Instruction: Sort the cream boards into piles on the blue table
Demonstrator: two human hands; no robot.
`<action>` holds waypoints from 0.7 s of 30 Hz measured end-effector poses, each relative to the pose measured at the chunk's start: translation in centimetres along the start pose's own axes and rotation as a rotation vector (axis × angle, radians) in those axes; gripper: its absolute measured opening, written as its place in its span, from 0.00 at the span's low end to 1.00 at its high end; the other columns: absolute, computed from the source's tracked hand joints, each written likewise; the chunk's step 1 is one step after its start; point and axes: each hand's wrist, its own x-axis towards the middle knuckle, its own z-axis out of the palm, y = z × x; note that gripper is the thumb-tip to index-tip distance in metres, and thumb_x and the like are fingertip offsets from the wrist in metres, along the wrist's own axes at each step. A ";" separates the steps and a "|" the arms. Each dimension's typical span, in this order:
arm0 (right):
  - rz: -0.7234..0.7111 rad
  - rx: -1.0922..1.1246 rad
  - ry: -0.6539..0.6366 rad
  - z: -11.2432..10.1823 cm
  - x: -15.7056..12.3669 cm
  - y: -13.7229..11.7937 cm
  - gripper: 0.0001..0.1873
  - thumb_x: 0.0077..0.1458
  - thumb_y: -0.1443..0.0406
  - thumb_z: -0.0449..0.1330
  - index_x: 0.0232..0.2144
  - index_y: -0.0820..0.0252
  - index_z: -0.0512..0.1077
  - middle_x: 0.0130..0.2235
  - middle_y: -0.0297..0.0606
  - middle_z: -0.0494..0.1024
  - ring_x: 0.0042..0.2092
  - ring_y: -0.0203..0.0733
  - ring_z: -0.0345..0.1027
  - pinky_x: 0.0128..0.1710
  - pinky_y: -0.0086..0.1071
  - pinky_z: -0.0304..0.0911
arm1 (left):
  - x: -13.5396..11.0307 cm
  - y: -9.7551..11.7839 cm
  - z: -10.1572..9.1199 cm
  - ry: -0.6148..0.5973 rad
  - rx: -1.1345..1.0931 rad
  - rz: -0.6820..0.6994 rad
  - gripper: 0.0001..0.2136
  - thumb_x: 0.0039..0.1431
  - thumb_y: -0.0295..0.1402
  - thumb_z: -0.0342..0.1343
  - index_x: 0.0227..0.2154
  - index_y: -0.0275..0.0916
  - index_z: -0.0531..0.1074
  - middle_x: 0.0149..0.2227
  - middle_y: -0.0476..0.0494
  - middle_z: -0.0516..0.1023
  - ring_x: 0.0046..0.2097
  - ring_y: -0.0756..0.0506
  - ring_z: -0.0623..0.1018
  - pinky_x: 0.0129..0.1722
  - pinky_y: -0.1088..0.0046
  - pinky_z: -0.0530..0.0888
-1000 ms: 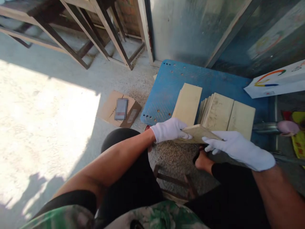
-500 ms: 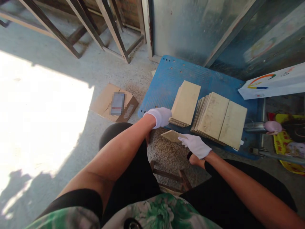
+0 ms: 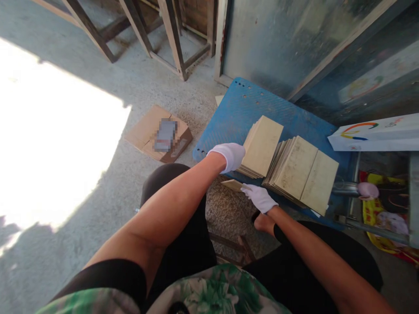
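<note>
My right hand (image 3: 261,199), in a white glove, is closed on a thin beige board (image 3: 233,185). The board is held low in front of the table edge and shows nearly edge-on. My left hand (image 3: 231,156), also gloved, is at the near left side of a stack of beige boards (image 3: 264,146). Its fingers are turned away from view, so their grip is hidden. To the right, a second row of similar boards (image 3: 293,168) leans in a slanted pile, with another board face (image 3: 320,181) at its right end. Both piles rest on a blue table (image 3: 225,117).
A cardboard box (image 3: 144,131) with a blurred dark item on top sits on the floor to the left. Wooden frames (image 3: 172,39) stand behind it. At right are a white printed bag (image 3: 376,133), a metal flask with a pink lid (image 3: 368,190) and a yellow bag (image 3: 368,213).
The view has shifted slightly. The board in my right hand has tilted, so less of its face shows. My left hand remains beside the left stack.
</note>
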 end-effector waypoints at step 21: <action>-0.029 -0.053 -0.078 0.6 3.2 0.2 0.22 0.59 0.51 0.57 0.49 0.57 0.76 0.36 0.37 0.82 0.38 0.40 0.75 0.42 0.31 0.69 | 0.7 0.1 0.2 -0.060 -0.001 -0.002 0.17 0.59 0.31 0.51 0.49 0.32 0.77 0.48 0.29 0.79 0.48 0.36 0.78 0.46 0.64 0.73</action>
